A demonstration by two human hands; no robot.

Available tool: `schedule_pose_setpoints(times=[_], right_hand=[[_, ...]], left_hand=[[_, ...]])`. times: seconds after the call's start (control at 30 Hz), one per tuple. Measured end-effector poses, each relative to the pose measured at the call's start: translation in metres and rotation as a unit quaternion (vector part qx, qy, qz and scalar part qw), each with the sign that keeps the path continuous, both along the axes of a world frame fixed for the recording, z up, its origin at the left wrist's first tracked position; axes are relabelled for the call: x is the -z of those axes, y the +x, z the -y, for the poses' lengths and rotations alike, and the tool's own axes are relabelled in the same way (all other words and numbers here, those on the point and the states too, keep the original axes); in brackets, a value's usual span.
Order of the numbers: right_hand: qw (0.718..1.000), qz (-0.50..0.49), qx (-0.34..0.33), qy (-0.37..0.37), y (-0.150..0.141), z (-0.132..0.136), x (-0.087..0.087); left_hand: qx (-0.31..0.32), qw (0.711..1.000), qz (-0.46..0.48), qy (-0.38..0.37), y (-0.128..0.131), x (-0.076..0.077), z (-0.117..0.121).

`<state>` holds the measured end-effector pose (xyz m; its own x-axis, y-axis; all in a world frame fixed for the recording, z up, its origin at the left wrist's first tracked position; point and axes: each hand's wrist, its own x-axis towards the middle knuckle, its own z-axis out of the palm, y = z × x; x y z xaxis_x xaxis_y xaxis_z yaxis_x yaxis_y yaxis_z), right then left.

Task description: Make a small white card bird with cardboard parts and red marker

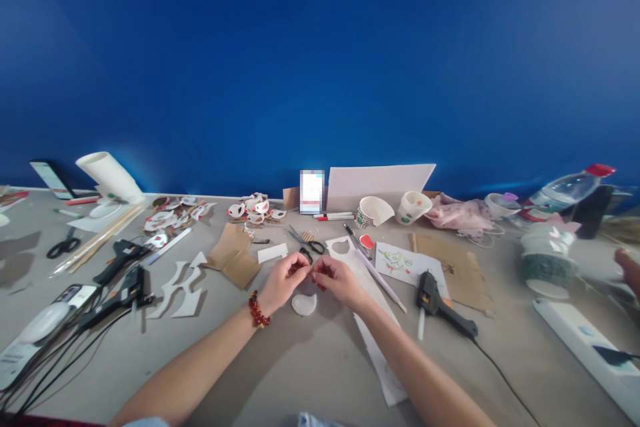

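My left hand point(287, 278), with a red bead bracelet point(258, 310) at the wrist, is pinched close to my right hand point(337, 279). The fingertips of both meet over the middle of the table, and whatever they hold is too small or hidden to make out. Just below them a small white paper cutout point(304, 305), rounded with a pointed tip, lies flat. Black-handled scissors point(314, 247) rest right behind my fingers. A white paper strip with a cut-out hole point(373, 340) runs under my right forearm, and a purple pencil point(383, 281) lies across it.
Glue guns lie at left point(113, 303) and right point(443, 307). Paper bird shapes point(256, 207) sit at the back beside brown cardboard point(233, 257). Cut paper cups point(374, 211), a bird drawing point(407, 261), a bottle point(565, 190) and a power strip point(585, 347) stand rightward. Another person's hand point(629, 270) shows at the right edge.
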<state>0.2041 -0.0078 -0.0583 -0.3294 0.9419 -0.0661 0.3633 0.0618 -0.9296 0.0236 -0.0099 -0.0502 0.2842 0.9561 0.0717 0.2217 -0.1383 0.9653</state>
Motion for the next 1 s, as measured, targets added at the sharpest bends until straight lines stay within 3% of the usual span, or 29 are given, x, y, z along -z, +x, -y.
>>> schedule_pose_setpoints(times=[0.53,0.83,1.0], right_hand=[[0.998,-0.062,0.006,-0.023,0.002,0.0016,0.0047],[0.996,-0.083,0.013,-0.038,0.001,0.0039,0.0042],[0.995,-0.087,0.027,-0.044,0.0023,0.0025,0.0078]], left_hand=[[-0.019,1.0,0.001,0.001,-0.0028,0.0014,0.0048],[-0.002,0.997,0.03,-0.069,-0.0044,0.0058,0.0042],[-0.008,0.998,0.0,-0.062,-0.0068,0.0065,0.0023]])
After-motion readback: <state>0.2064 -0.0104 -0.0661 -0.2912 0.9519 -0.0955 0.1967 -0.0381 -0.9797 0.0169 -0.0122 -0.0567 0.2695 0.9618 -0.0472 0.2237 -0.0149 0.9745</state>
